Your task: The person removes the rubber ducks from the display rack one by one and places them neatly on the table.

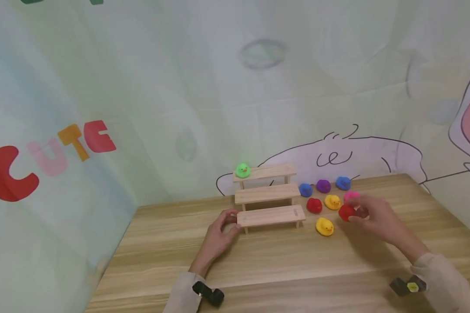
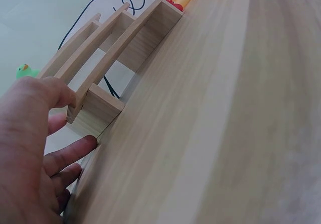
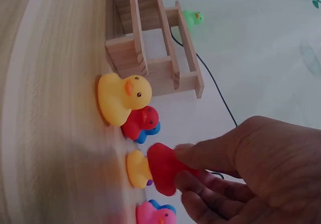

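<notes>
My right hand (image 1: 376,219) pinches a red rubber duck (image 3: 163,169) between thumb and fingers, above the tabletop and close over the other ducks. My left hand (image 1: 217,237) grips the left end of the lowest step of a three-step wooden rack (image 1: 271,216). In the left wrist view its thumb lies against the plank's end, and the other fingers spread beside and below it. A green duck (image 1: 243,170) sits at the left end of the rack's top step. The lower two steps carry nothing.
Right of the rack, several ducks stand on the wooden table (image 1: 258,269): two yellow, one at the front (image 1: 324,227), a red duck (image 1: 314,205), two blue, a purple duck (image 1: 323,186) and a pink duck (image 1: 351,196). A printed cloth (image 1: 180,78) hangs behind the table.
</notes>
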### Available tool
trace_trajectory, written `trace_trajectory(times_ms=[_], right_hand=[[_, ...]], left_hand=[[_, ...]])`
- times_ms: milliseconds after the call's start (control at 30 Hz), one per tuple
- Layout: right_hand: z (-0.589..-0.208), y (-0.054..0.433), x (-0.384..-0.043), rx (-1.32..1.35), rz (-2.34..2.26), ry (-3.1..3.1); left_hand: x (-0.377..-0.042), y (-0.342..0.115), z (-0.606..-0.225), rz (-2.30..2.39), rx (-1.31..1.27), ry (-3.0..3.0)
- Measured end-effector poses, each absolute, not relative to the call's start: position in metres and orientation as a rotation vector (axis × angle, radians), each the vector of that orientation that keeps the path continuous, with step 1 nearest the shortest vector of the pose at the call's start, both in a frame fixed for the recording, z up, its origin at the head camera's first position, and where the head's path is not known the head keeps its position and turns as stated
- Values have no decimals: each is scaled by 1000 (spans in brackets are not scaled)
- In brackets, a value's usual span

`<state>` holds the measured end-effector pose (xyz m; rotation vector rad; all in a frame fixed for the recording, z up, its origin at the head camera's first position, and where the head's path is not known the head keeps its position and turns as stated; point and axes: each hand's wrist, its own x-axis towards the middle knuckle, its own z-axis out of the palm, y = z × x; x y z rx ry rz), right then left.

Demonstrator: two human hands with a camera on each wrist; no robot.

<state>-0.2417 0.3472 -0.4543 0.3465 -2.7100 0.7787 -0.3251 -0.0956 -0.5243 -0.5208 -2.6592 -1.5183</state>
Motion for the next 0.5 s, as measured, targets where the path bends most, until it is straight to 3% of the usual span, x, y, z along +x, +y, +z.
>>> trace_trajectory(times_ms=[500], right_hand=[[-472, 354, -240, 367, 792, -2865]], left_hand=[[-325, -96, -524, -1543, -524, -2656]])
